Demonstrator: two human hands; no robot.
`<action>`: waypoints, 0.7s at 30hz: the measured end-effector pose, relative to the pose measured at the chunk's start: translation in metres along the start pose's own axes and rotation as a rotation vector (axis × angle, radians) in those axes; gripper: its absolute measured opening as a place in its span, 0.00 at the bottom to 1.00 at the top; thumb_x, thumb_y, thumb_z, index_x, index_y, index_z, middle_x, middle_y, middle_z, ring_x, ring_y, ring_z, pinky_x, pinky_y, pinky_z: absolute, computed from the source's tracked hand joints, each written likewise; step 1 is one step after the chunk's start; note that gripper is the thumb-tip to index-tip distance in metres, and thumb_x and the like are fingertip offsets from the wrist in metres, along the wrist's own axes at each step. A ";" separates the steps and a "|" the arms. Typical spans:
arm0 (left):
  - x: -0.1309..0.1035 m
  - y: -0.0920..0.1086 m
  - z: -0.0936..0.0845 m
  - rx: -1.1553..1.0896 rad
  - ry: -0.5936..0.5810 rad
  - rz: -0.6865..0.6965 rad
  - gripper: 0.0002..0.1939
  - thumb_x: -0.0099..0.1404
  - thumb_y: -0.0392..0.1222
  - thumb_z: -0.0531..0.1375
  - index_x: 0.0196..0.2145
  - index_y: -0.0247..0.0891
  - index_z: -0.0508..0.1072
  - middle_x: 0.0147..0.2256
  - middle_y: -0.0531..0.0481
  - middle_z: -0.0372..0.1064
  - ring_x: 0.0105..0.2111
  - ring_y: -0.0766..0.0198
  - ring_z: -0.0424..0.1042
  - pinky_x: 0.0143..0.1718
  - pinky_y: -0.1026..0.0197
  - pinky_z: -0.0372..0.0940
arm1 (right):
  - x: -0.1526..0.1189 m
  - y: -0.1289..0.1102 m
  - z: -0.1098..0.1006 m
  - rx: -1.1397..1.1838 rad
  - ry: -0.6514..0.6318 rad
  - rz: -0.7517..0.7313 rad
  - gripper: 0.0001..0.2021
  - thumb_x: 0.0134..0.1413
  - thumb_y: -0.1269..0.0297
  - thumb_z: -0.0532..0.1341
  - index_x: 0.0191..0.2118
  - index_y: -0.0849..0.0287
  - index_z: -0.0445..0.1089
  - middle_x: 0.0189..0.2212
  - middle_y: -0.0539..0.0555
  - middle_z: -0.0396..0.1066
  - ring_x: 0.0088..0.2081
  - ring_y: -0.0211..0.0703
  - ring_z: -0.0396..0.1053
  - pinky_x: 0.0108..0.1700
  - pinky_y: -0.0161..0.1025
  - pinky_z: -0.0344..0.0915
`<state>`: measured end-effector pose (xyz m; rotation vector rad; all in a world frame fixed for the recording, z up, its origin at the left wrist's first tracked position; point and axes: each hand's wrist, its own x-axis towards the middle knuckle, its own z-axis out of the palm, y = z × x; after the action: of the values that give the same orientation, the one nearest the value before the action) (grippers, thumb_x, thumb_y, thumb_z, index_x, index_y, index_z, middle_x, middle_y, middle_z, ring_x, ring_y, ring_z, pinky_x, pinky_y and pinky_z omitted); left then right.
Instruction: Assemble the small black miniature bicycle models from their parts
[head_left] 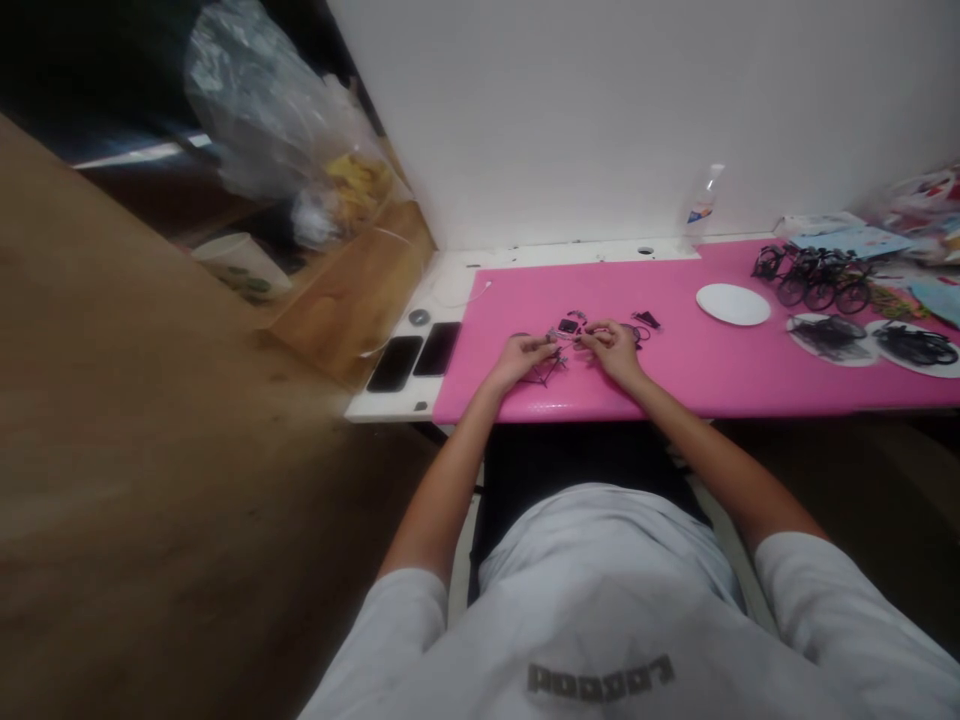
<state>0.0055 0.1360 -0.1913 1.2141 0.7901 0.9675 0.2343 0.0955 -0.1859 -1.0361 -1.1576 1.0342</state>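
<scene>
My left hand point(521, 358) is closed, thumb and fingers pinching a dark, thin-barred model bicycle frame point(551, 372) just above the pink mat point(510, 300). Close by on the right, my right hand point(612, 350) is closed in a pinch beside the frame's upper end; what its fingertips hold is too small to make out. Around the hands lie small black parts point(570, 326), partly covered by the fingers. Another black piece point(646, 320) rests beyond my right hand, and a thin round part shows behind its knuckles.
Several finished model bicycles point(814, 280) stand at the right, behind plates of black parts point(832, 338). A white plate point(733, 304) lies nearer the middle. Two phones point(395, 364) sit at the left edge, and a plastic bottle point(703, 200) stands by the wall.
</scene>
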 end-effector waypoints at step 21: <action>-0.002 0.002 0.003 0.026 0.026 0.004 0.25 0.56 0.49 0.82 0.47 0.32 0.87 0.47 0.38 0.86 0.39 0.60 0.85 0.50 0.56 0.80 | 0.000 0.003 -0.001 -0.048 -0.018 -0.021 0.28 0.50 0.40 0.78 0.45 0.54 0.72 0.35 0.56 0.84 0.38 0.52 0.85 0.25 0.35 0.73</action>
<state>0.0071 0.1335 -0.1891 1.2283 0.8231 0.9800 0.2355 0.0960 -0.1889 -1.0519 -1.2112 1.0050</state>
